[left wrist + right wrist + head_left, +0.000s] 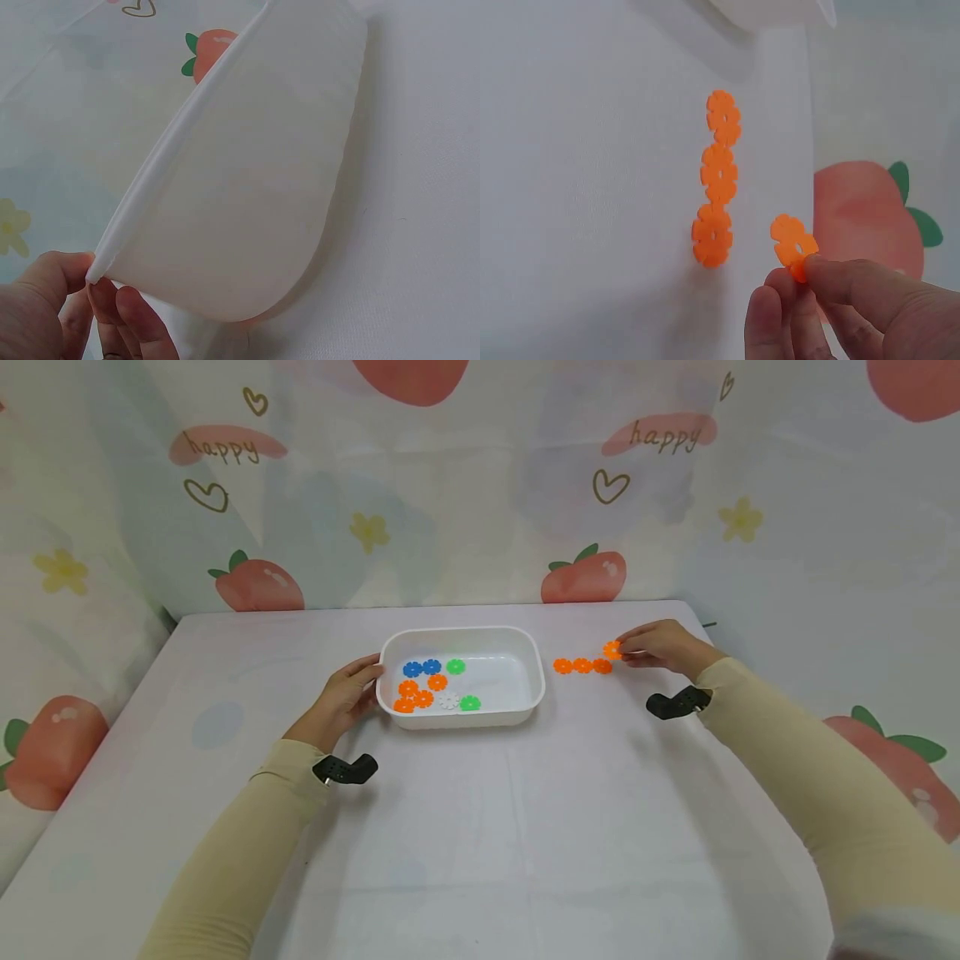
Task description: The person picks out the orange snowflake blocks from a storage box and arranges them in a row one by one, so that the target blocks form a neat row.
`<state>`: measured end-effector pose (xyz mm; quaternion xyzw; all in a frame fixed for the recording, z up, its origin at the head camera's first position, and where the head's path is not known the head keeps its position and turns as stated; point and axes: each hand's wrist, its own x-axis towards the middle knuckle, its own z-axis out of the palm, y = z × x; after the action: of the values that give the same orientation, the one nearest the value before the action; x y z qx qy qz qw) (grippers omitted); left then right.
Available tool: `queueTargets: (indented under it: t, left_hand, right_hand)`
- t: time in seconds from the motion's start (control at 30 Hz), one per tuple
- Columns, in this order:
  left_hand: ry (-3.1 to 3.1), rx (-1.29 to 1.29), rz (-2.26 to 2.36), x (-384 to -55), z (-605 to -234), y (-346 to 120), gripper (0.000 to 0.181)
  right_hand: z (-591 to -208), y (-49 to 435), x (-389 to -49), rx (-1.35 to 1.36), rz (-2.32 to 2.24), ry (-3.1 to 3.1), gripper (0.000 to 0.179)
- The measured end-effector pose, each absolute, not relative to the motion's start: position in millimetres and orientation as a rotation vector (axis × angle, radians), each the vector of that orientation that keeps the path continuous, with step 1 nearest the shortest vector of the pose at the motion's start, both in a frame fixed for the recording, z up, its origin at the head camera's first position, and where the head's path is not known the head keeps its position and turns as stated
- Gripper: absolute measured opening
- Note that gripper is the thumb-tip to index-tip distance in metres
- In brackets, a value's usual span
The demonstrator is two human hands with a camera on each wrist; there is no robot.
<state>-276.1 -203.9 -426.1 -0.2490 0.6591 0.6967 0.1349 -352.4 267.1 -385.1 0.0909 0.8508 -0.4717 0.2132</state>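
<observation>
Orange flower disc (782,231) held up to the right of the white tray (465,722)

The right hand (663,647) pinches it by one edge, probably to leave its other petals free, near the row of orange discs (718,160) on the bench (450,843) right of the tray; the left hand (341,702) grips the tray's left rim, seemingly to steady it, with mixed-colour discs (423,698) inside

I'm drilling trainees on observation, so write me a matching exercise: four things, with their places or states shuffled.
1. Left hand
2. Right hand
3. Blue pieces
4. Row of three orange pieces

A. Pinching a single orange piece
B. On the table, beside the white tray
C. Holding the tray's rim
D. Inside the tray

Pairs: 1-C, 2-A, 3-D, 4-B
</observation>
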Motion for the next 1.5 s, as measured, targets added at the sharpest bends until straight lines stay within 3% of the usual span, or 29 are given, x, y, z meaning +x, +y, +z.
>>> queueTargets:
  t: [0.83, 1.5]
  left_hand:
    - [1.912, -0.724, 2.019, -276, -427, -203, 0.045]
    - [1.911, -0.724, 2.032, -276, -426, -203, 0.044]
  right_hand:
    - [-409, 292, -355, 0.37, -1.393, 2.222, 0.053]
    - [-390, 274, -356, 0.287, -1.185, 2.39, 0.048]
